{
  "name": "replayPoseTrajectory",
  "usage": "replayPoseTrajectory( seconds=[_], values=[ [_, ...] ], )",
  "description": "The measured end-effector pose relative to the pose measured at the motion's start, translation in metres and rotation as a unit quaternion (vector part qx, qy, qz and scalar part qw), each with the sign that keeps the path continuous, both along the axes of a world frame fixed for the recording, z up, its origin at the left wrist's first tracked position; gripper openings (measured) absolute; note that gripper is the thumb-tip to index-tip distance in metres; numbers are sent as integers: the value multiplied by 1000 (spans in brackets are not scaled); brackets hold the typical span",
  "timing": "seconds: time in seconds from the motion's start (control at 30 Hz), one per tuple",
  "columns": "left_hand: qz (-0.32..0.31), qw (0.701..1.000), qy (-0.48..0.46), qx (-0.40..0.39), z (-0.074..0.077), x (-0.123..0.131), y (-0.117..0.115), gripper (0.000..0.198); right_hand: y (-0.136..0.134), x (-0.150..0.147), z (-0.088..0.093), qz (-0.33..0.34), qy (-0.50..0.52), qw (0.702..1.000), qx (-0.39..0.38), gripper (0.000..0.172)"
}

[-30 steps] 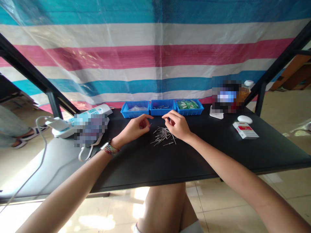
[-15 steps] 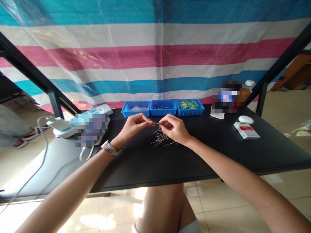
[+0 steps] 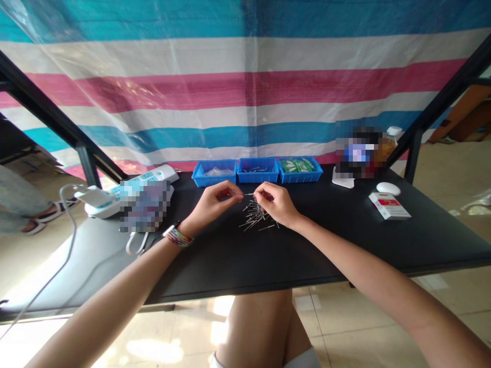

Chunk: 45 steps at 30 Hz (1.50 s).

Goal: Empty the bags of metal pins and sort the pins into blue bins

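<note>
A thin metal blind rivet point(image 3: 248, 194) spans the small gap between my two hands. My left hand point(image 3: 219, 198) is closed in a pinch at the rivet's left end, thumb and forefinger together. At the other end, my right hand point(image 3: 276, 203) pinches it with curled fingers. Just below lies a loose heap of similar rivets point(image 3: 253, 217) on the black table point(image 3: 245, 266), partly covered by my right hand. Behind my hands, the middle blue bin point(image 3: 258, 177) holds a few metal pieces.
A left blue bin point(image 3: 214, 180) holds clear plastic, a right one point(image 3: 301, 177) green-and-white packets. Leftward are a power strip point(image 3: 103, 208) and a blurred object point(image 3: 148, 204). A cigarette box point(image 3: 389, 207) and white oval case point(image 3: 388, 189) lie right. Someone's legs point(image 3: 23, 204) show far left.
My hands have drawn slightly apart, so more of the rivet shows between the fingertips. The heap and the bins look the same.
</note>
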<state>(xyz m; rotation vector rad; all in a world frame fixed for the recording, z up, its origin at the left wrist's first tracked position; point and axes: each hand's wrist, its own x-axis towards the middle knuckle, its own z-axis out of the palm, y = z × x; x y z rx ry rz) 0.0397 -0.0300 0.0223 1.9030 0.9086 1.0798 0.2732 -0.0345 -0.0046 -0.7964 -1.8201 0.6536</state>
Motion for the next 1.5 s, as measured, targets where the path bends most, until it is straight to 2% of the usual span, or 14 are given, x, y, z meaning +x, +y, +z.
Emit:
replayPoseTrajectory(
  seconds=[0.23, 0.37, 0.5, 0.6, 0.87, 1.17, 1.33, 1.5],
  values=[
    [23, 999, 31, 24, -3, 0, 2, 40, -1, -1, -1, -1, 2, 1000, -30, 29],
    [33, 998, 46, 31, -2, -1, 3, 44, -2, -2, -3, 5, 23, 998, -50, 17],
    [21, 998, 54, 28, -2, -3, 3, 45, -6, -4, 1, -10, 43, 999, -12, 14],
    [6, 998, 59, 22, -2, -3, 3, 46, -8, -4, 5, -25, 33, 999, 29, 5],
    [-23, 999, 27, 11, -1, -3, -1, 41, -6, -4, 1, -14, 11, 1000, 0, 8],
    [5, 997, 41, 67, -1, -3, 1, 28, -3, -4, -2, 4, 27, 998, -55, 20],
    [34, 995, 63, 75, -7, -4, 6, 31, -6, -6, -1, 21, 48, 996, -74, 13],
    [31, 994, 76, 67, -7, -4, 6, 37, -8, -8, -1, 20, 51, 998, -42, 8]
  ],
)
